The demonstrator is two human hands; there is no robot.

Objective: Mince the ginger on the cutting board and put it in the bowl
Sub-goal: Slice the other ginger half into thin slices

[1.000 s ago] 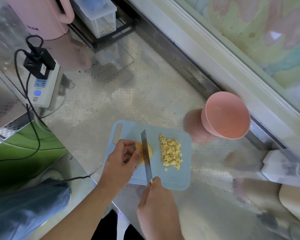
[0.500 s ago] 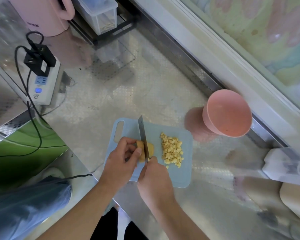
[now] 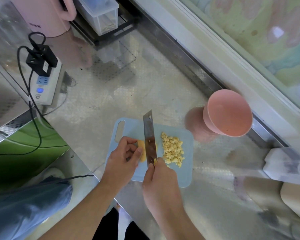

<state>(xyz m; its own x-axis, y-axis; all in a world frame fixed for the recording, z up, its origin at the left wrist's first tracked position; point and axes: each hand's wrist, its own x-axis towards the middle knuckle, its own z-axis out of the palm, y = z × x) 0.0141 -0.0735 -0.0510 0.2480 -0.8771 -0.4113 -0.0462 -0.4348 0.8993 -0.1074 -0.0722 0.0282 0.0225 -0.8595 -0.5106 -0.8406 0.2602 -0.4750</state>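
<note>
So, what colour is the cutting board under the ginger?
Light blue; the cutting board shows best in the head view.

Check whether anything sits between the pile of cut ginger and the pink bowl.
Nothing visible does. The cut ginger lies on the right part of the cutting board, and the bowl stands off the board's far right corner with only bare counter between them. The knife is left of the pile.

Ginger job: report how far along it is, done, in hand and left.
Done: a pile of minced ginger lies on the cutting board. In hand: the left hand pinches the uncut ginger piece while the right hand holds the knife against it. Left: mince that piece and move everything into the pink bowl, which looks empty.
</note>
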